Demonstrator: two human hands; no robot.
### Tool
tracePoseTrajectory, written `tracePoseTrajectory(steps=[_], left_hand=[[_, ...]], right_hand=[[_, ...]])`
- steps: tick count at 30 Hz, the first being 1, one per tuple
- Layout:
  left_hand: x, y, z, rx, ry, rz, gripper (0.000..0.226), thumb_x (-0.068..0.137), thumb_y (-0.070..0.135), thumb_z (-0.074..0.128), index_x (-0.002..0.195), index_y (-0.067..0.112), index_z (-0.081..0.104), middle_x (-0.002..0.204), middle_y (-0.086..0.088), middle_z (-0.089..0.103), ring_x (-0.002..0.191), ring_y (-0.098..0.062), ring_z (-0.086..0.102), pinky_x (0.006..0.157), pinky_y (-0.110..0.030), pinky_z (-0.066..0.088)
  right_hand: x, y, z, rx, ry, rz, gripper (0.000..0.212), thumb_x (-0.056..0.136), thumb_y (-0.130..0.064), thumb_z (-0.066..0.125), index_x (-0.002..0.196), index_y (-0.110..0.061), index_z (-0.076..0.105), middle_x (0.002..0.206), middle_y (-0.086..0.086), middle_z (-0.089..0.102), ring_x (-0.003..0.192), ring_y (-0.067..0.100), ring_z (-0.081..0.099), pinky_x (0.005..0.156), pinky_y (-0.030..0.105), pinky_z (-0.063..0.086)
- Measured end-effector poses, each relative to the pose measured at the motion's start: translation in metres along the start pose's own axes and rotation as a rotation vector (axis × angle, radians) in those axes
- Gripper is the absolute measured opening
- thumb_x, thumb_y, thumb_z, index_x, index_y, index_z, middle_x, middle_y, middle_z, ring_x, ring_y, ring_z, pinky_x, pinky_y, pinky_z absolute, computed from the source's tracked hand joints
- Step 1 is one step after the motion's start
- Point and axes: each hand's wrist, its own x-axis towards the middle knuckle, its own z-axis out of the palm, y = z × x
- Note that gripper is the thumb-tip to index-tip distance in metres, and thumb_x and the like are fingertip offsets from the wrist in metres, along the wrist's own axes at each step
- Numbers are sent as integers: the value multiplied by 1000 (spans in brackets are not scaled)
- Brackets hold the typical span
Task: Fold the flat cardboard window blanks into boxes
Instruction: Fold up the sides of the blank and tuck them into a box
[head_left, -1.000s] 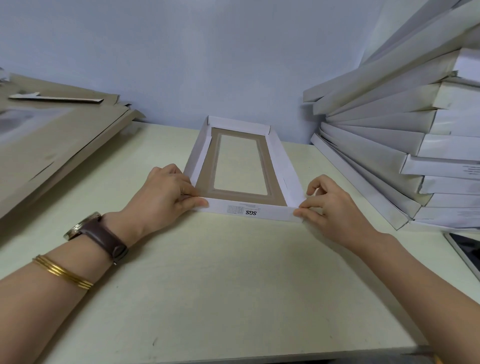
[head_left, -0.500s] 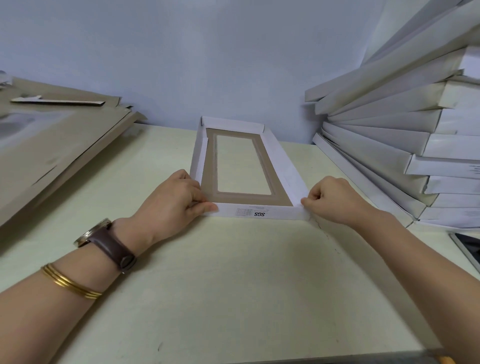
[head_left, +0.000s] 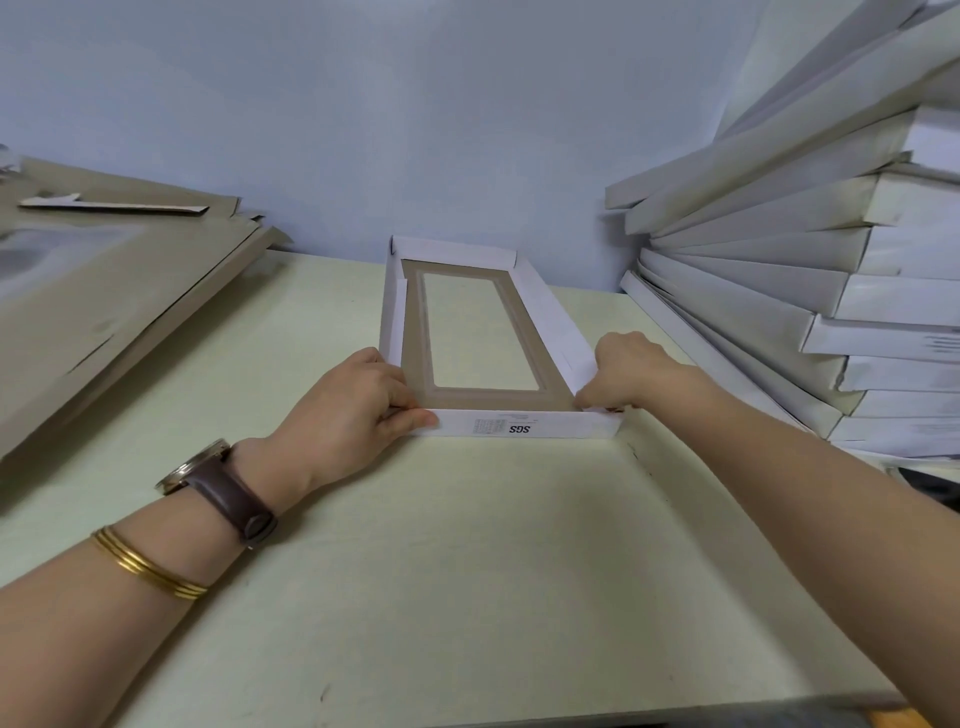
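The pale green table (head_left: 467, 571) runs under everything, and the half-made box (head_left: 550, 332) sits on it towards the far edge, its far end just short of the blue wall (head_left: 415, 130). To the right of the box leans a tall stack of finished white boxes (head_left: 779, 291), the lowest of them near the box's right side. To the left of the box, well apart from it, lies a sloping pile of flat brown blanks (head_left: 104, 301). The box itself has its white sides turned up all round, brown inside, with a clear window in its floor and "SGS" printed on the near side. The left hand (head_left: 348, 410) pinches the box's near-left corner, thumb along the outside of the near side, fingers curled in behind it. The right hand (head_left: 628, 374) is bunched over the near-right corner, fingertips gripping the card there. Nearer than the box, the left wrist wears a brown-strapped watch (head_left: 218, 483) and thin gold bangles (head_left: 145, 566).
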Motion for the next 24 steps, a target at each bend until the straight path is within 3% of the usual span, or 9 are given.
tracePoseTrajectory(steps=[9, 16, 24], left_hand=[[0, 2, -2, -4, -1, -6, 34, 89, 38, 63, 69, 12, 71, 64, 2, 57, 74, -16, 38, 62, -23, 30], [-1, 5, -3, -11, -3, -13, 33, 90, 39, 63, 71, 13, 73, 64, 4, 56, 76, -17, 40, 63, -22, 28], [0, 4, -3, -13, -10, -15, 33, 90, 38, 63, 70, 13, 72, 65, 3, 56, 76, -16, 38, 64, -23, 29]], right_hand=[[3, -13, 2, -88, -36, 51, 25, 60, -28, 73, 71, -16, 54, 75, 0, 56, 59, 16, 53, 49, 21, 35], [4, -22, 1, -164, -63, 81, 21, 61, -21, 71, 71, -16, 53, 74, 1, 56, 58, 17, 53, 49, 20, 35], [0, -22, 3, -247, -27, 46, 10, 66, -9, 56, 70, -13, 48, 76, 3, 47, 58, 16, 46, 48, 20, 31]])
